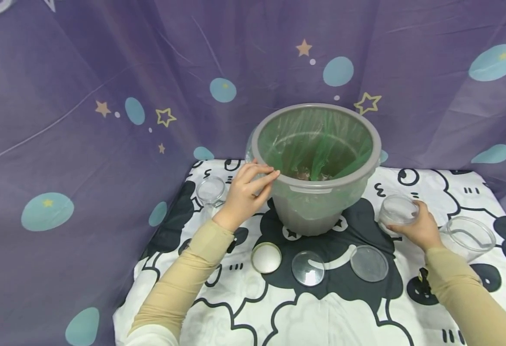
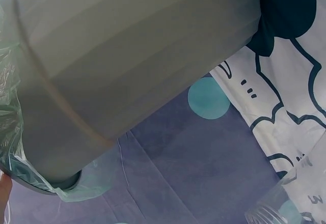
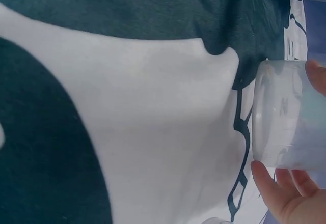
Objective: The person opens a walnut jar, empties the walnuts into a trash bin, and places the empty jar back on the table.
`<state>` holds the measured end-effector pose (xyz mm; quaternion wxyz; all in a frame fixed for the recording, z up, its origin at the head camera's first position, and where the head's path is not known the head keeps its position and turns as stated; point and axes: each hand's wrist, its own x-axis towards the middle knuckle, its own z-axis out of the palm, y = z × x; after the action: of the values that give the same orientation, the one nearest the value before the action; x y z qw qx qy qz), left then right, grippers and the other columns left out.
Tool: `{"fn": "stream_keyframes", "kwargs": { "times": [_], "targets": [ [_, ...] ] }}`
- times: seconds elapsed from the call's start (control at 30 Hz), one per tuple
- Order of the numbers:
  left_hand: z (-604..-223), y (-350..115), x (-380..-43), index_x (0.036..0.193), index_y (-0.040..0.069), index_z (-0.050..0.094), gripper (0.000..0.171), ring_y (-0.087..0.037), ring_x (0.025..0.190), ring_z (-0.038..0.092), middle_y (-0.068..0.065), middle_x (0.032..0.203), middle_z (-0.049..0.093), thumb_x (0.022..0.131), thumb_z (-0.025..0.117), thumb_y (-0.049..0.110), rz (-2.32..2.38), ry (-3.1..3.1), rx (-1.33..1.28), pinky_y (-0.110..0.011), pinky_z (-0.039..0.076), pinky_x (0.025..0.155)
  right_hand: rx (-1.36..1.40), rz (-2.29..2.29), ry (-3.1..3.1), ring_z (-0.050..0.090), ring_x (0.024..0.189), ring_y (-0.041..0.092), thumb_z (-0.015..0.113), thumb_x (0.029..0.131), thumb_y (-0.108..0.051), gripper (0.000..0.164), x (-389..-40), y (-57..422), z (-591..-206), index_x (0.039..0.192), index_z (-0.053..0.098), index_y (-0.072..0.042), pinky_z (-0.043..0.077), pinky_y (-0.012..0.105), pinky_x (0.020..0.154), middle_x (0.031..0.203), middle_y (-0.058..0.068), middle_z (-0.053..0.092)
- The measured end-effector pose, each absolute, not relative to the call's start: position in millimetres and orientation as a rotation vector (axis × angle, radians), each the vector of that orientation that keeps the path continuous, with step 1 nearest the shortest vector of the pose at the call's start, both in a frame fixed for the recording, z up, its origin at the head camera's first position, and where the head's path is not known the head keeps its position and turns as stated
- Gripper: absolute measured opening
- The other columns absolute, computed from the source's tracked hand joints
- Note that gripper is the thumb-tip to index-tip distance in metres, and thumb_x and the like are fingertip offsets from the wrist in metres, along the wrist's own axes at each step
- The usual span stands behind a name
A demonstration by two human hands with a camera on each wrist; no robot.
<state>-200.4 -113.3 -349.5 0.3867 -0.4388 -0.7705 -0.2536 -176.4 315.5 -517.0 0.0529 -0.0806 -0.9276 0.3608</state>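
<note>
A grey bin (image 1: 306, 211) lined with a thin green plastic bag (image 1: 318, 139) stands upright at the middle. My left hand (image 1: 246, 194) touches the near-left part of its rim with extended fingers; in the left wrist view a fingertip (image 2: 4, 188) shows beside the rim. At the right, my right hand (image 1: 419, 228) grips a clear plastic jar (image 1: 398, 210), thumb and fingers on opposite sides. In the right wrist view the same jar (image 3: 285, 114) appears with its smooth rounded end facing left. Whether it touches the cloth cannot be told.
Another clear jar (image 1: 469, 238) stands right of the right hand; one more (image 1: 210, 191) is left of the bin. In front of the bin lie a white round lid with a yellowish rim (image 1: 266, 258) and two clear lids (image 1: 308, 269) (image 1: 369, 263). A purple curtain (image 1: 235, 48) hangs behind the patterned cloth (image 1: 322, 317).
</note>
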Motion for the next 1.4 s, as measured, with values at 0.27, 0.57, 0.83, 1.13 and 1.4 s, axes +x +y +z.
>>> {"fn": "stream_keyframes", "kwargs": {
  "times": [0.27,0.57,0.83,1.13,1.4],
  "targets": [
    [-350.3,-114.0,-201.0,0.104,0.002,0.072,0.024,-0.030,0.100,0.057,-0.013,0.102,0.063,0.082,0.066,-0.005,-0.640,-1.950,-1.122,-0.040,0.040,0.107,-0.286,1.146,-2.796,0.041,0.107,0.059,0.083,0.067,-0.021,0.103,-168.1,315.2,-521.0,0.140,0.018,0.015,0.036,0.064,0.090,0.122,0.047,0.038],
    [-350.5,-113.8,-200.6,0.107,0.003,0.072,0.024,-0.030,0.101,0.058,-0.013,0.103,0.063,0.085,0.064,-0.003,-0.638,-1.943,-1.134,-0.041,0.041,0.107,-0.256,1.156,-2.801,0.039,0.109,0.060,0.083,0.067,-0.021,0.110,-167.8,318.9,-522.9,0.144,0.011,0.011,0.035,0.066,0.092,0.124,0.048,0.035],
    [-351.4,-114.4,-200.4,0.106,0.003,0.072,0.024,-0.031,0.101,0.057,-0.014,0.102,0.062,0.084,0.064,-0.004,-0.650,-1.935,-1.129,-0.041,0.041,0.107,-0.195,1.129,-2.832,0.035,0.111,0.062,0.083,0.067,-0.021,0.109,-170.2,322.9,-520.5,0.144,0.012,0.009,0.033,0.068,0.090,0.125,0.049,0.032],
    [-353.8,-114.6,-199.5,0.106,0.001,0.071,0.027,-0.032,0.101,0.057,-0.015,0.103,0.062,0.082,0.065,-0.008,-0.681,-1.934,-1.122,-0.041,0.039,0.108,-0.178,1.064,-2.821,0.028,0.117,0.064,0.081,0.071,-0.027,0.109,-172.0,322.9,-508.3,0.147,0.010,0.005,0.028,0.071,0.094,0.129,0.048,0.029],
    [-354.0,-114.3,-199.7,0.107,0.001,0.070,0.026,-0.032,0.102,0.056,-0.015,0.104,0.061,0.083,0.063,-0.007,-0.697,-1.935,-1.127,-0.041,0.037,0.110,-0.099,1.051,-2.753,0.020,0.123,0.063,0.074,0.079,-0.026,0.095,-168.5,314.3,-486.1,0.148,0.015,0.001,0.021,0.071,0.097,0.133,0.046,0.025]
  ]
}}
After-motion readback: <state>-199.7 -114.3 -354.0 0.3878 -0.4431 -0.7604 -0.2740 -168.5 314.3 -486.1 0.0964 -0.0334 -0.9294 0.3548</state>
